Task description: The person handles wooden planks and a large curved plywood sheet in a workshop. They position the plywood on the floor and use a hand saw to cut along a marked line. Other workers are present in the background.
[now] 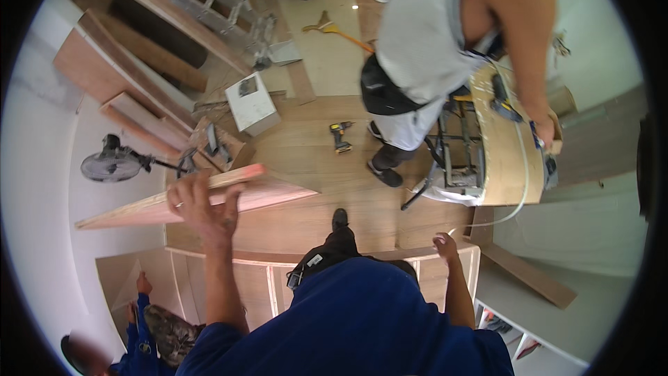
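My left hand [209,209] is raised at the left, its fingers closed over the edge of a long pinkish wooden panel [268,197]. This panel slants away toward the left wall. At the right, my right hand [445,244] is closed at the end of a thin white strip [525,184]. The strip curves up from there onto a plywood-topped workbench [511,167]. Just below my hands runs a wooden frame [271,259] with upright dividers.
A co-worker in a grey sleeveless top [431,35] stands at the bench. A cordless drill [340,137] lies on the floor, near a white box [252,104]. A fan [111,161], boards and a ladder [202,3] fill the left side. Another person [142,334] is at lower left.
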Motion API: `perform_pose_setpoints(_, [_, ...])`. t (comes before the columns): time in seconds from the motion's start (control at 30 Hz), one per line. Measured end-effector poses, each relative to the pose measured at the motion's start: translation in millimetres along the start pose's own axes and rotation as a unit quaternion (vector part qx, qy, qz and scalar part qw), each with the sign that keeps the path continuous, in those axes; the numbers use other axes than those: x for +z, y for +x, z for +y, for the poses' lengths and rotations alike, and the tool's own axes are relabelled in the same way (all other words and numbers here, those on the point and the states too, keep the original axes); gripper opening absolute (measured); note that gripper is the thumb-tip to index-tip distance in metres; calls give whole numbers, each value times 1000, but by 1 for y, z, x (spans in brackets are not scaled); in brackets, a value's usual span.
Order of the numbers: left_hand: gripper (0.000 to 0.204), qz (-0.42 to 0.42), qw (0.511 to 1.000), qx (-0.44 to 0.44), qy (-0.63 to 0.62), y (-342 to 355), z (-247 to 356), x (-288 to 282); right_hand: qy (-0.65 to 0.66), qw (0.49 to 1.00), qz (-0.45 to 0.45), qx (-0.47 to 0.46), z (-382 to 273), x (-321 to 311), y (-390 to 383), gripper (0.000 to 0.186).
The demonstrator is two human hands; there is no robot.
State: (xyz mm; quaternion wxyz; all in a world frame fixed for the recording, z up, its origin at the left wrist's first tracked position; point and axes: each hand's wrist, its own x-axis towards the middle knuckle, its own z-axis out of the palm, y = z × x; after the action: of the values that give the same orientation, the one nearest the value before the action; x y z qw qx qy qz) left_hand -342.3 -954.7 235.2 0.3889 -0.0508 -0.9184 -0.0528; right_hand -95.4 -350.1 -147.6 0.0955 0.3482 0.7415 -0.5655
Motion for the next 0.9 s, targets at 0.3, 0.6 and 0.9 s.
perform_pose_setpoints(0.3, [68, 14, 999, -19, -38, 6, 5, -15, -140, 960, -19, 241, -30, -19, -32, 30])
perform_pose_setpoints(0.6, [72, -2, 999, -37, -32, -7, -4, -8, -197, 958, -87, 191, -80, 17, 17, 40])
perform_pose_setpoints(0.9, [77, 13, 999, -26, -27, -6, -3, -1, -248, 932, -235, 125, -158, 120, 158, 35])
